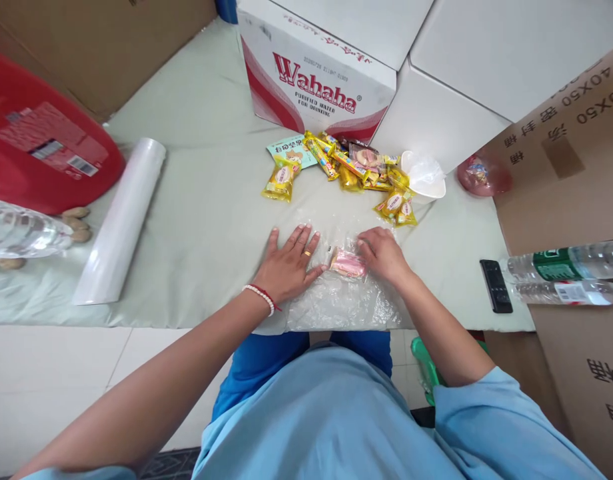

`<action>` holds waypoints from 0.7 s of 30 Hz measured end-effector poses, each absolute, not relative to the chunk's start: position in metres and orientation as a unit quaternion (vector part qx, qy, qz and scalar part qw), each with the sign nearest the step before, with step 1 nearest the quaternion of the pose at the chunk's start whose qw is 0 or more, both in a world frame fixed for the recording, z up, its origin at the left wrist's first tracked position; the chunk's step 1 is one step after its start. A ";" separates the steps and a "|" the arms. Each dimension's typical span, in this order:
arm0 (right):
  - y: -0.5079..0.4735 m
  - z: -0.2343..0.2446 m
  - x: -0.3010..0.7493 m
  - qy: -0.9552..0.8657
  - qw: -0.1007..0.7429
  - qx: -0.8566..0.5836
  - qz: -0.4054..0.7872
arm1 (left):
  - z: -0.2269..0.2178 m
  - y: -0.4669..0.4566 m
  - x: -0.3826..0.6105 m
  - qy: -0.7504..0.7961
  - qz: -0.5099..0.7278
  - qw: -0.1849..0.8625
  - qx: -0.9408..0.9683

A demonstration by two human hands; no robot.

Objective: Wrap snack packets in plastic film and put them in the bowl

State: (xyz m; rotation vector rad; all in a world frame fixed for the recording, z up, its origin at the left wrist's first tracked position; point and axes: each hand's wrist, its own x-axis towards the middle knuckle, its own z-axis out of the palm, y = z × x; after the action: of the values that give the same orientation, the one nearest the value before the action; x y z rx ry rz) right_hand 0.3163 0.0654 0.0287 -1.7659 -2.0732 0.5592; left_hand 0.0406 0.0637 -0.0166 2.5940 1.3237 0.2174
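Observation:
My left hand (288, 261) lies flat with fingers spread on a clear plastic bag (336, 300) spread over the pale green table cover (211, 200). A pink wrapped snack (347, 265) sits in or on that bag, between my two hands. My right hand (382, 253) rests at the snack's right end with fingers curled onto it. A pile of yellow wrapped snacks (356, 170) lies just beyond the hands.
A roll of clear film (121, 220) lies at left beside a red container (41, 147). A Wahaha carton (316, 73) stands at the back. A white cup (426, 177), a black remote (495, 285) and water bottles (566, 273) sit at right.

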 end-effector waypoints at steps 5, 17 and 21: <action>0.043 0.024 0.308 -0.805 0.162 -0.555 0.136 | -0.015 0.063 0.042 0.454 0.073 0.111 0.881; 0.021 0.012 0.336 -0.815 0.168 -0.538 0.133 | -0.015 0.064 0.035 0.463 0.044 0.083 0.881; 0.027 0.020 0.329 -0.804 0.242 -0.523 0.148 | -0.020 0.068 0.030 0.451 0.051 0.086 0.887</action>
State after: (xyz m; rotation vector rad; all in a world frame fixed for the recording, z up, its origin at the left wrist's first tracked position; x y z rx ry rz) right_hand 0.3294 0.0267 0.0196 -1.4291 -2.1982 0.4036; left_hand 0.0299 0.0675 -0.0197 2.6430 1.3442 0.1521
